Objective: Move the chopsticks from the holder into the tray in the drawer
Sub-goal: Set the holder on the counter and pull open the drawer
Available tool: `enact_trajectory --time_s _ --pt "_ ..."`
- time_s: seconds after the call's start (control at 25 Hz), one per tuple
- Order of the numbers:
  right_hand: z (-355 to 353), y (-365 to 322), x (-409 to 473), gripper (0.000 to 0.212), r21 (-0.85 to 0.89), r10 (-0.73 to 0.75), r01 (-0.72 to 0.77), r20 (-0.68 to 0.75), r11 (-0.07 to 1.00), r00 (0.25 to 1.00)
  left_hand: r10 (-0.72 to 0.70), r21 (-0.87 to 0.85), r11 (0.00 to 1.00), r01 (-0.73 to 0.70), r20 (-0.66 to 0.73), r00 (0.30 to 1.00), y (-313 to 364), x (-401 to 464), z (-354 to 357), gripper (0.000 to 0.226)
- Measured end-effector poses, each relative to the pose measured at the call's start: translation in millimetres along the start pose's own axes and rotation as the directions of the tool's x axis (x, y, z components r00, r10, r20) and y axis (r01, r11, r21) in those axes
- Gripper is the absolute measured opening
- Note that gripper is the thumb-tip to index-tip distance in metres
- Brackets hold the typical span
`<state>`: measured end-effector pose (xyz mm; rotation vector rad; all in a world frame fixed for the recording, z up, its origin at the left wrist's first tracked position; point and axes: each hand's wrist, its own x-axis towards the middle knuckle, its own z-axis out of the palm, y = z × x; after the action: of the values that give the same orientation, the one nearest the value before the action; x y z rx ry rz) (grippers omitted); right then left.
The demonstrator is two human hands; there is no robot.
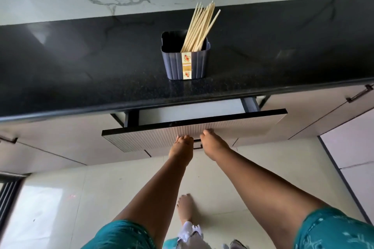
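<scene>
Several pale wooden chopsticks (202,26) stand leaning in a dark blue ribbed holder (174,64) with a yellow label, on the black granite counter (81,70). Below the counter edge, the drawer (232,125) with a ribbed grey front is pulled out a little, and only a strip of pale interior (192,112) shows. Whether a tray lies inside I cannot tell. My left hand (182,146) and my right hand (212,143) both have fingers curled on the dark handle (197,144) at the drawer front.
White marble wall behind the counter. Closed cabinet fronts flank the drawer, with dark bar handles at right (359,94) and left (8,139). Beige floor tiles below, my bare foot (185,208) on them.
</scene>
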<state>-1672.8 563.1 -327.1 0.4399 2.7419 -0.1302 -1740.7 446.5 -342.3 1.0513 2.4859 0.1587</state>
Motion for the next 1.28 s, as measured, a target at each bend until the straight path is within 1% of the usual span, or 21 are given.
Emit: enact_trajectory --time_s 0.08,0.16,0.24,0.44,0.56,0.64,0.76,0.92,1.04,1.12,1.28 --pt "17.0 -9.6 -41.2 0.030 -0.008 -0.044 0.044 -0.020 0.999 0.999 -0.057 -0.057 0.997 0.057 0.005 0.998 11.0 -34.5 17.5 0.027" --pt "34.5 -17.2 -80.9 0.029 0.067 -0.011 0.013 -0.037 0.998 0.999 -0.101 -0.099 0.990 0.100 -0.005 0.995 22.1 -70.8 33.1 0.022" --pt "42.5 -25.5 -115.1 0.030 0.120 0.034 -0.028 -0.051 0.992 0.998 -0.093 -0.106 0.990 0.092 -0.005 0.996 27.9 -104.1 48.1 0.021" --pt "77.9 -44.6 -201.8 0.031 0.060 -0.032 0.032 -0.008 0.998 0.999 -0.081 -0.033 0.996 0.082 0.048 0.996 46.1 -192.0 86.1 0.023" --pt "95.3 -50.6 -240.2 0.032 0.052 -0.080 0.079 0.027 0.996 0.996 -0.128 -0.059 0.989 0.133 0.075 0.989 58.3 -234.0 103.7 0.022" --pt "108.7 -54.9 -260.6 0.031 0.048 -0.105 0.103 0.050 0.994 0.993 -0.128 -0.045 0.990 0.132 0.086 0.988 62.6 -257.8 114.1 0.020" --pt "121.3 -61.5 -288.2 0.026 0.073 -0.106 0.100 0.071 0.992 0.992 -0.083 0.037 0.996 0.079 0.100 0.992 69.3 -286.7 127.0 0.020" --pt "125.1 -61.1 -305.0 0.028 0.049 -0.101 0.099 0.054 0.994 0.993 -0.079 0.033 0.997 0.076 0.102 0.992 71.0 -297.5 132.8 0.029" --pt "121.2 -64.1 -309.9 0.026 0.055 -0.079 0.075 0.064 0.996 0.995 -0.073 0.027 0.997 0.070 0.148 0.986 72.6 -299.7 130.0 0.032" --pt "117.7 -67.0 -315.3 0.025 0.097 -0.075 0.072 0.023 0.993 0.997 -0.064 0.030 0.998 0.060 0.194 0.979 79.0 -302.1 126.9 0.031" --pt "84.1 -65.4 -323.4 0.023 0.160 -0.102 0.140 -0.224 0.977 0.969 0.000 0.065 0.998 -0.013 0.194 0.981 97.6 -295.6 83.8 0.031"
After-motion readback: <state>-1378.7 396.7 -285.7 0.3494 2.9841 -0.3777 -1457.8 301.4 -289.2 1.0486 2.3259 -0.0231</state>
